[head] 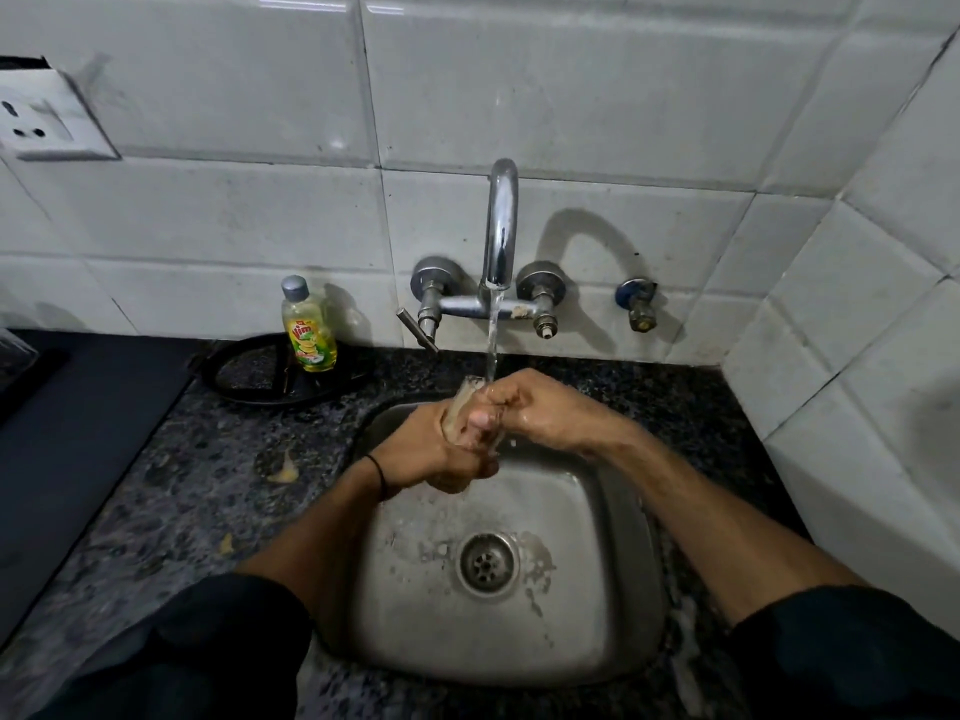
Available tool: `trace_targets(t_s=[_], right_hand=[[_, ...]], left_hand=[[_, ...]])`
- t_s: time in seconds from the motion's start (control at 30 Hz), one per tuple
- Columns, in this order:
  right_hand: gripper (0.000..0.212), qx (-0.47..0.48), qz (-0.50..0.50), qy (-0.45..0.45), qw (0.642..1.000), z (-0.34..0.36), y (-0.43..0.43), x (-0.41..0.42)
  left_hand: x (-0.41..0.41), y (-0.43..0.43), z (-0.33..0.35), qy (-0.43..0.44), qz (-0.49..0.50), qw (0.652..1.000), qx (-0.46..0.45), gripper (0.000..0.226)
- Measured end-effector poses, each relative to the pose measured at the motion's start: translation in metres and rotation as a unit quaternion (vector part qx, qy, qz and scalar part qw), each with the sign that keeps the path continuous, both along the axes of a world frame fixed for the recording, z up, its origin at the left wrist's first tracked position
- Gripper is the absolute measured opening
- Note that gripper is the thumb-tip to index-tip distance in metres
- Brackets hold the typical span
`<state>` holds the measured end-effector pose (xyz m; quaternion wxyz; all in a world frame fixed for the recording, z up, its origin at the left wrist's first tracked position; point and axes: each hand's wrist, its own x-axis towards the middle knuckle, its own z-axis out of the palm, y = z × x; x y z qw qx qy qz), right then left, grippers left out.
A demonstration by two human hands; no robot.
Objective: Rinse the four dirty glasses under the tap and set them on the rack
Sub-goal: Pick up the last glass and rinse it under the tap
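A clear glass [460, 407] is tilted under the running tap [500, 226], its mouth up toward the stream. My left hand [426, 449] wraps around the lower part of the glass from the left. My right hand [524, 407] is on the glass from the right, with fingers over its rim and seemingly inside it. Water falls from the spout onto the glass above the steel sink [613, 511]. No other glasses and no rack are in sight.
A yellow dish-soap bottle [309, 330] stands on a black round stand [249, 371] left of the tap. Dark granite counter [182, 485] surrounds the sink. A dark mat [78, 407] lies far left. White tiled walls close in behind and at right; a socket [41, 122] is upper left.
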<state>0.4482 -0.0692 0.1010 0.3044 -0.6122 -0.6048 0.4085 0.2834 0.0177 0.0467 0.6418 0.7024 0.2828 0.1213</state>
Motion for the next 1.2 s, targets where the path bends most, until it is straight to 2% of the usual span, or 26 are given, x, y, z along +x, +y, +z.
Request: trace_targets(t_s=[0.03, 0.07, 0.13, 0.17, 0.23, 0.27, 0.33, 0.4, 0.43, 0.47, 0.53, 0.57, 0.6, 0.67, 0.73, 0.8, 0.83, 0.87, 0.93, 1.0, 1.03, 1.1, 1.17, 1.2], right_hand=[[0.015, 0.000, -0.023, 0.014, 1.000, -0.002, 0.001, -0.002], [0.015, -0.009, -0.055, 0.034, 0.998, -0.005, 0.002, -0.006], [0.024, -0.060, -0.121, 0.074, 0.988, -0.009, 0.008, -0.017], [0.028, -0.084, -0.142, 0.079, 0.983, -0.010, 0.010, -0.022], [0.022, -0.090, -0.144, 0.065, 0.983, -0.010, 0.012, -0.025], [0.016, -0.068, -0.111, 0.036, 0.991, -0.011, 0.012, -0.021], [0.019, -0.043, 0.006, -0.054, 0.998, -0.014, 0.006, -0.012], [0.017, -0.052, 0.062, -0.083, 0.993, -0.018, 0.000, -0.010], [0.013, -0.050, 0.050, -0.047, 0.996, -0.019, -0.003, -0.013], [0.012, -0.045, 0.009, 0.001, 0.999, -0.019, -0.004, -0.019], [0.028, -0.054, -0.131, 0.082, 0.986, -0.021, 0.002, -0.032], [0.035, -0.070, -0.178, 0.080, 0.978, -0.024, 0.008, -0.038], [0.038, -0.081, -0.193, 0.044, 0.977, -0.025, 0.014, -0.041], [0.034, -0.076, -0.154, -0.036, 0.985, -0.024, 0.020, -0.041], [0.034, -0.050, -0.049, -0.102, 0.992, -0.016, 0.016, -0.033], [0.032, -0.045, 0.036, -0.089, 0.994, -0.014, 0.008, -0.024], [0.028, -0.052, 0.037, -0.048, 0.997, -0.015, 0.005, -0.022], [0.026, -0.055, 0.010, -0.012, 0.998, -0.017, 0.004, -0.022], [0.025, -0.064, -0.102, 0.055, 0.991, -0.023, 0.007, -0.027], [0.033, -0.109, -0.203, 0.069, 0.971, -0.021, 0.014, -0.035], [0.035, -0.127, -0.220, 0.056, 0.966, -0.019, 0.016, -0.038], [0.029, -0.119, -0.189, 0.032, 0.974, -0.013, 0.015, -0.036], [0.035, -0.090, -0.064, -0.006, 0.994, -0.007, 0.006, -0.026], [0.037, -0.083, -0.004, -0.011, 0.996, -0.007, 0.001, -0.022]], left_hand=[[0.002, -0.002, 0.002, 0.019, 0.022, 0.998, 0.048, 0.034], [0.006, -0.004, 0.000, 0.056, 0.055, 0.988, 0.134, 0.036], [0.015, -0.011, -0.007, 0.136, 0.119, 0.938, 0.295, 0.045], [0.018, -0.016, -0.011, 0.143, 0.130, 0.927, 0.321, 0.047], [0.019, -0.018, -0.018, 0.108, 0.123, 0.945, 0.283, 0.047], [0.017, -0.015, -0.019, 0.075, 0.106, 0.964, 0.231, 0.045], [0.009, -0.007, -0.017, 0.034, 0.037, 0.994, 0.093, 0.044], [0.000, -0.003, -0.016, 0.038, -0.014, 0.999, 0.018, 0.038], [-0.001, -0.003, -0.018, 0.041, -0.001, 0.999, 0.030, 0.035], [-0.001, -0.004, -0.021, 0.048, 0.034, 0.995, 0.080, 0.035], [0.003, -0.014, -0.030, 0.096, 0.128, 0.959, 0.234, 0.042], [0.006, -0.024, -0.030, 0.105, 0.173, 0.943, 0.262, 0.042], [0.009, -0.033, -0.031, 0.091, 0.206, 0.939, 0.259, 0.041], [0.011, -0.041, -0.030, 0.059, 0.228, 0.944, 0.230, 0.043], [0.005, -0.030, -0.030, 0.060, 0.157, 0.969, 0.183, 0.038], [-0.003, -0.013, -0.024, 0.064, 0.056, 0.995, 0.058, 0.040], [-0.006, -0.007, -0.023, 0.072, 0.027, 0.996, 0.037, 0.040], [-0.006, -0.005, -0.022, 0.082, 0.029, 0.994, 0.062, 0.035], [0.000, -0.007, -0.021, 0.129, 0.079, 0.967, 0.204, 0.031], [0.008, -0.016, -0.024, 0.168, 0.135, 0.925, 0.312, 0.041], [0.009, -0.020, -0.027, 0.161, 0.142, 0.924, 0.318, 0.047], [0.008, -0.018, -0.026, 0.129, 0.106, 0.954, 0.250, 0.052], [0.000, -0.008, -0.021, 0.085, -0.002, 0.989, 0.121, 0.040], [-0.004, -0.002, -0.019, 0.078, -0.051, 0.992, 0.087, 0.034]])
